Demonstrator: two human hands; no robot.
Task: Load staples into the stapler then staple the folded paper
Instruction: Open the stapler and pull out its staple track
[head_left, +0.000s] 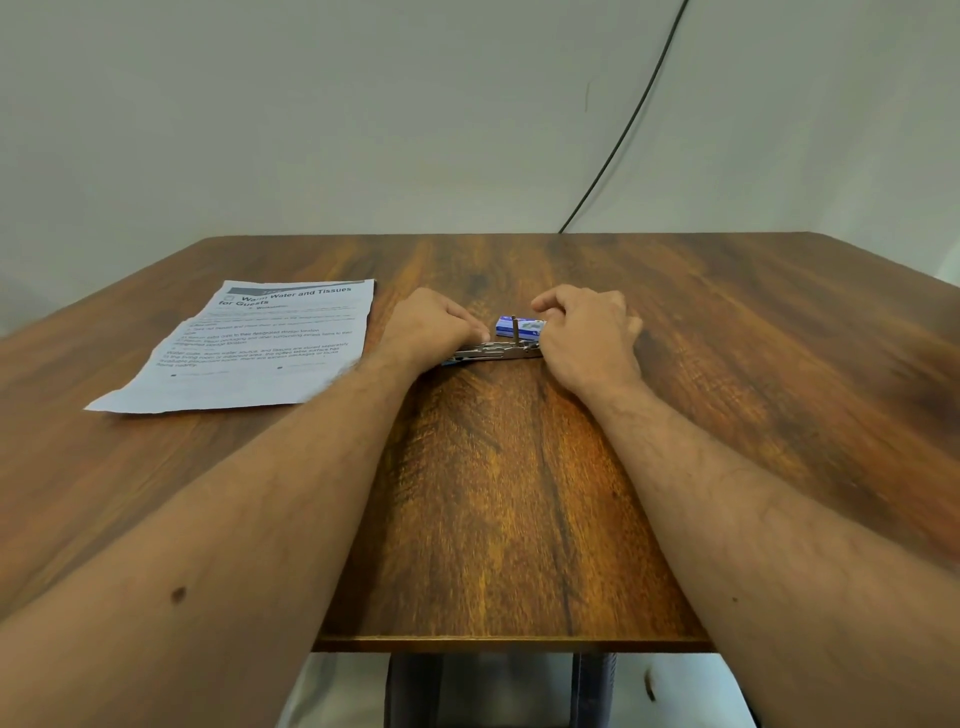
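Both hands curl round the opened stapler (493, 352) mid-table: left hand (434, 327) pinches one end, right hand (587, 332) the other. Staple box (519, 326) lies just behind; paper (249, 348) lies left. Keep the tray steady; seat the strip flat.

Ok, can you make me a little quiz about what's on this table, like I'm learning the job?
1. True or false: the printed paper lies to the right of both hands.
2. What lies on the table just behind the opened stapler? A) a blue staple box B) a pair of scissors C) a mug
3. Fill in: the left hand and the right hand each grip one ____ of the stapler.

Key:
1. False, it lies to their left.
2. A, the blue staple box.
3. end.
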